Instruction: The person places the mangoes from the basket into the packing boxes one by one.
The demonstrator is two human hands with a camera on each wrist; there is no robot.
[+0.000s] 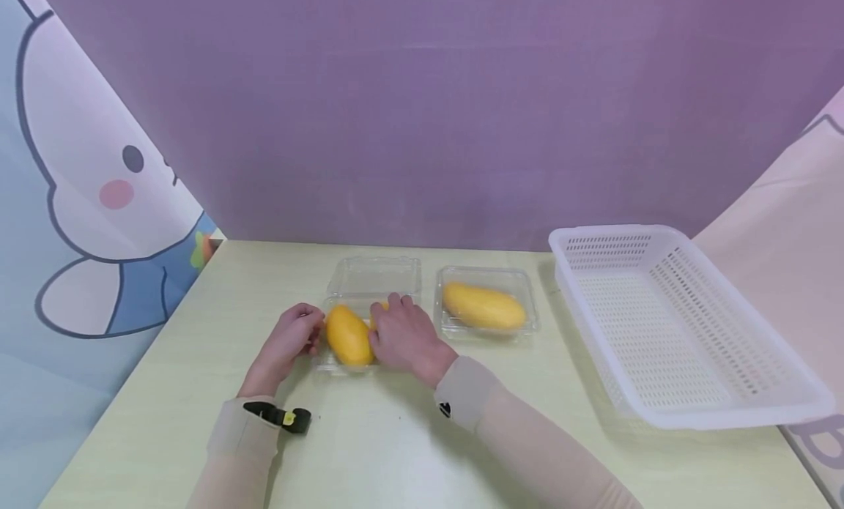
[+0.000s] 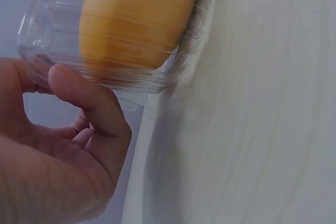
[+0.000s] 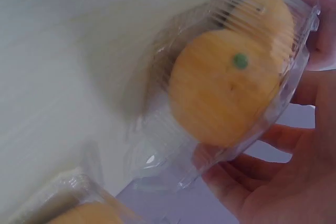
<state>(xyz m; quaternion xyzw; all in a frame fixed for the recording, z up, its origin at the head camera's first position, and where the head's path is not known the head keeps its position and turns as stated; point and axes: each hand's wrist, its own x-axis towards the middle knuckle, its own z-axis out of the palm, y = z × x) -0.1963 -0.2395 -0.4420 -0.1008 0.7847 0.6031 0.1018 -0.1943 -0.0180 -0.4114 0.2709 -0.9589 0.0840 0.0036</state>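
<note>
A clear plastic clamshell box (image 1: 332,362) lies on the table with its lid (image 1: 376,276) folded back, away from me. Inside it, a yellow mango (image 1: 349,337) lies on the left; a second mango (image 1: 378,320) beside it is mostly covered by my right hand (image 1: 406,337). The right fingers curl over that second mango, whose end shows a green spot (image 3: 240,61) through the box wall. My left hand (image 1: 288,338) pinches the box's left edge between thumb and bent finger, as the left wrist view shows close up (image 2: 79,124).
Just right of the hands, another clear box (image 1: 534,320) with a mango (image 1: 484,306) in it stands on the table (image 1: 369,450). A large white perforated basket (image 1: 596,355) stands farther right. A purple panel (image 1: 422,128) rises behind the table.
</note>
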